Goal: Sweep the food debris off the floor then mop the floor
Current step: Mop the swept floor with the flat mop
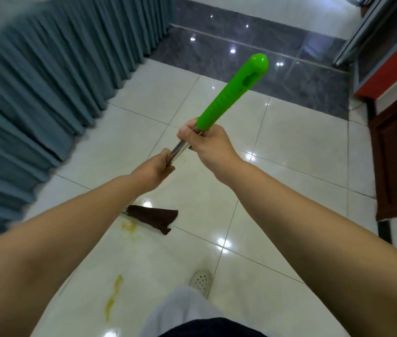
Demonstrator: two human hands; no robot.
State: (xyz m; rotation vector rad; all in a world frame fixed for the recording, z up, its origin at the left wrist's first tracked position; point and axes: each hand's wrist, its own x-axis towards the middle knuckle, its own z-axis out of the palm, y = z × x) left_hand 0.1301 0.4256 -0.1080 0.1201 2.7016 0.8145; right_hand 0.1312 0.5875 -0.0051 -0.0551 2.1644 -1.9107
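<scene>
Clearly mopping stage: both hands grip the mop pole, right hand (210, 143) curled around it just below the green handle (232, 93), left hand (154, 170) wrapped lower down. Brown mop cloth (152, 218) sits on the white tile floor (289, 147), just beside one yellow smear (129, 227); another streak (113, 296) nearer the foot remains. No loose debris visible, so sweeping looks done.

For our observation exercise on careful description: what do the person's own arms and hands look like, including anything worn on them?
Both forearms are bare, with no sleeves in view. The left hand and right hand wear no gloves, and no watch, ring or bracelet shows on what can be seen. No markings are visible on either arm.
</scene>
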